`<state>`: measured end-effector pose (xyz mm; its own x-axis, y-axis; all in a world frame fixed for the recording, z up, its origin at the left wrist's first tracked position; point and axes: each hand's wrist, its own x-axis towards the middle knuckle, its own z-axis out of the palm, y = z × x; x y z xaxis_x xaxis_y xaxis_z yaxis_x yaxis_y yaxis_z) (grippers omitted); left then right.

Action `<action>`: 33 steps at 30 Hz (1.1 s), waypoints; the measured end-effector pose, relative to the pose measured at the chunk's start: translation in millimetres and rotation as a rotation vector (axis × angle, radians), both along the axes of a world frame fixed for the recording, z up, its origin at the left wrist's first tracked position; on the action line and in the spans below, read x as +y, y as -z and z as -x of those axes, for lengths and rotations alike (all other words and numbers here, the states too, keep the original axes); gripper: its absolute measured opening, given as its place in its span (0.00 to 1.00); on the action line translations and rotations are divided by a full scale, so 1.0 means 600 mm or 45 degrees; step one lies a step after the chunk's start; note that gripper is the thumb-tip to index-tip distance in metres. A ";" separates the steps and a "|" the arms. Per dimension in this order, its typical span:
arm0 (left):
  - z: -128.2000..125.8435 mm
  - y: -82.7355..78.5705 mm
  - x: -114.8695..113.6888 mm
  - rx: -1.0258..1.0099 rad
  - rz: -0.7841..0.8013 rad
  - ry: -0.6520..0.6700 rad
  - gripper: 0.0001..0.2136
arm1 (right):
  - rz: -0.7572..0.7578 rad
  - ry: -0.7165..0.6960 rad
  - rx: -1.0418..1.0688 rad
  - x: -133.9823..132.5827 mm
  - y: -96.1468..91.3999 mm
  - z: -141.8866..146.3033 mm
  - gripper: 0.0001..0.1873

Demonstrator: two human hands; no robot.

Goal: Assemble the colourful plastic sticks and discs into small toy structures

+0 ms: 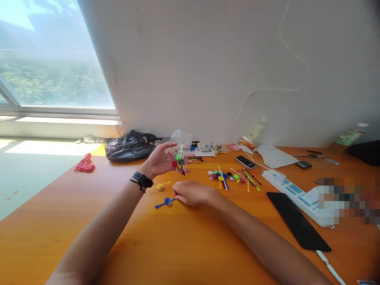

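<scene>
Here, the left hand (158, 160) is raised off the orange table (178, 253), palm turned toward 3 o'clock. Its fingers and thumb are closed round a clear plastic bag (181, 142), so the hand is partly curled, not a fist. The bag stands roughly upright with its crumpled mouth at 12 o'clock. The red, green and black picks inside it hang with their long axes close to 12-to-6, tips down. The left forearm runs in from 7 o'clock, with a black watch (142, 180) on the wrist.

The right hand (192, 194) lies knuckles up on the table at 5 o'clock of the bag, fingers bent down and pointing toward 9 o'clock. Its fingertips meet the near end of a blue pick (165, 202). Whether they pinch it or only touch it cannot be told. The blue pick lies flat on the table, its long axis running from 2 o'clock to 8 o'clock. The pointed end is at 8 o'clock, away from the hand, and there is a round disc near the middle. The right forearm comes in from 5 o'clock.

A yellow pick (160, 186) lies flat just at 11 o'clock of the blue one, below the left wrist. A heap of coloured picks (233, 178) sits at 2 o'clock of the right hand. A black bin bag (129, 146) lies by the wall at 9 o'clock of the clear bag.
</scene>
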<state>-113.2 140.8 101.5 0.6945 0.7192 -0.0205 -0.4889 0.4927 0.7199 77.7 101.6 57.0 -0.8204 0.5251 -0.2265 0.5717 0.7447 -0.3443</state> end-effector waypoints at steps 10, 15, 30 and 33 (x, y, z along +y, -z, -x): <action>0.000 0.006 0.003 0.010 -0.030 0.042 0.23 | 0.111 -0.111 0.010 0.011 0.004 -0.021 0.07; 0.000 0.006 0.001 0.005 -0.038 0.106 0.25 | 0.162 -0.155 0.005 0.021 0.018 -0.022 0.05; 0.003 0.006 0.005 -0.022 0.011 0.081 0.27 | 0.272 -0.092 0.120 0.038 0.007 -0.039 0.10; 0.002 0.006 0.003 -0.009 0.010 0.081 0.27 | 0.383 -0.149 0.237 0.024 0.011 -0.026 0.18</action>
